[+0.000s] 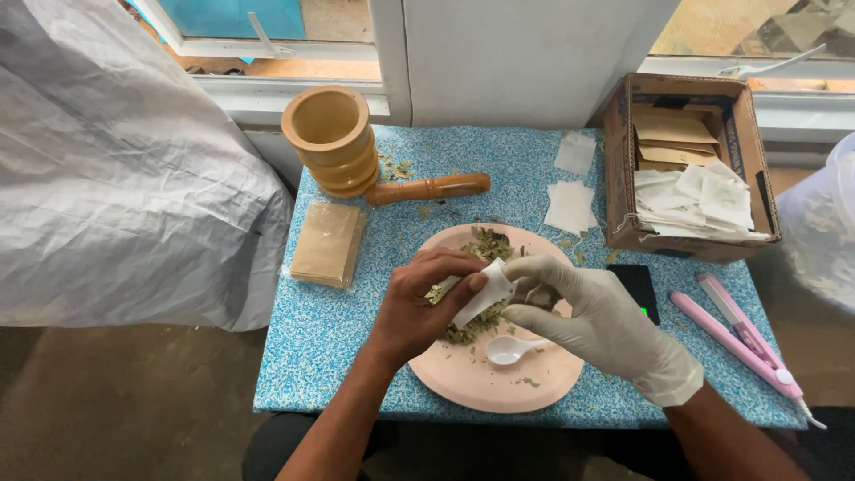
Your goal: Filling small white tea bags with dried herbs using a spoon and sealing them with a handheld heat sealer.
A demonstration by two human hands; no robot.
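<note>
My bare left hand [420, 301] and my right hand [595, 322], which wears a white glove, meet over a pink plate [481, 385]. Both pinch a small white paper sachet [479, 299] held at a slant just above a heap of dried green leaves [485, 242]. The left fingers grip its lower side and the gloved fingers hold its upper end. A small white plastic spoon [509, 349] lies on the plate just below the hands.
On the blue speckled table [338, 356] stand a wooden mortar [331, 138] and pestle [429, 188], a stack of tan packets [327, 243], loose white sachets [570, 205], a cardboard box [688, 165] of sachets, a black scale [643, 287] and a pink sealing iron [744, 343].
</note>
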